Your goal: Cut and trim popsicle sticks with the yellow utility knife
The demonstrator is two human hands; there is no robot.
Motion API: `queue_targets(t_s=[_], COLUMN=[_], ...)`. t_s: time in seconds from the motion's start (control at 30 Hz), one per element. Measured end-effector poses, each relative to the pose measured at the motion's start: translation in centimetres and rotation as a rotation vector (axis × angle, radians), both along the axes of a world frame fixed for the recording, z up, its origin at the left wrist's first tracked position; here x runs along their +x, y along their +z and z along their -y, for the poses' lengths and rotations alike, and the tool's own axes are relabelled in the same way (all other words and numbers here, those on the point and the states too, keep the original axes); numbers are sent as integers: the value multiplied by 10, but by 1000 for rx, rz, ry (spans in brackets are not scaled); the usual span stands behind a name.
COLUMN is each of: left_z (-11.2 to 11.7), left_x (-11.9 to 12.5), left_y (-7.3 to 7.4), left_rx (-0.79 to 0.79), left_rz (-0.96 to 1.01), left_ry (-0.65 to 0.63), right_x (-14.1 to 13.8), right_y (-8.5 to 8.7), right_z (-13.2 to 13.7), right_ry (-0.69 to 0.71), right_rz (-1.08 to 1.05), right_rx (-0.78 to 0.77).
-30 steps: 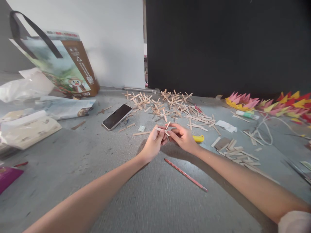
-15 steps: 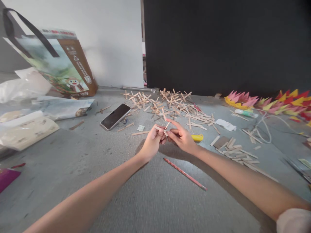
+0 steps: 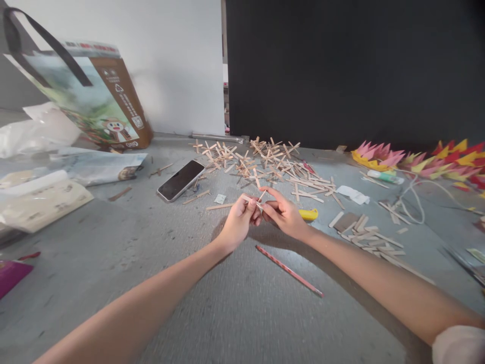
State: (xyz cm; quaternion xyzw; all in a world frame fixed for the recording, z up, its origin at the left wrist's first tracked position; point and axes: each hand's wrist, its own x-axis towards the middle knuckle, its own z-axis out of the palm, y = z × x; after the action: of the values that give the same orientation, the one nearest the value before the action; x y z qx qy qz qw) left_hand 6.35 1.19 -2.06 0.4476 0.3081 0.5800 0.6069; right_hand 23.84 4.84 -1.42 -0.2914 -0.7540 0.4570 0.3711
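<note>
My left hand (image 3: 239,217) is closed, thumb on top, around small wooden craft sticks (image 3: 250,200) that cross one another. My right hand (image 3: 282,215) pinches the same sticks from the other side, its index finger stretched along the top of one. The fingers partly hide how the sticks are joined. Just beyond the hands lies a pile of crossed wooden sticks (image 3: 265,156). A yellow cutter (image 3: 308,215) rests by my right wrist. A red patterned pencil (image 3: 290,270) lies on the grey table (image 3: 189,303) below the hands.
A phone (image 3: 181,180) lies left of the pile. Loose sticks (image 3: 369,237) are spread at the right, near a glue tube (image 3: 384,177), a white cable (image 3: 419,202) and folded paper flowers (image 3: 379,155). A carton bag (image 3: 109,101) and plastic packets (image 3: 41,202) stand at the left.
The sticks between my hands have tilted slightly, and the right fingertips have shifted a little on them. Both arms stay in nearly the same place.
</note>
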Motion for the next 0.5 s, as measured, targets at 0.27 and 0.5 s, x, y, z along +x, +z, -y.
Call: queue_targets(t_s=[0.27, 0.5], left_z=[-1, -3], left_x=[0, -5], left_y=[-1, -2], left_rx=[-20, -55], left_rz=[-21, -23], left_ry=[13, -22], right_x=[-2, -3], right_y=[-2, 2], right_z=[3, 2], right_ry=[-17, -23], right_rz=[10, -15], right_rx=[12, -35])
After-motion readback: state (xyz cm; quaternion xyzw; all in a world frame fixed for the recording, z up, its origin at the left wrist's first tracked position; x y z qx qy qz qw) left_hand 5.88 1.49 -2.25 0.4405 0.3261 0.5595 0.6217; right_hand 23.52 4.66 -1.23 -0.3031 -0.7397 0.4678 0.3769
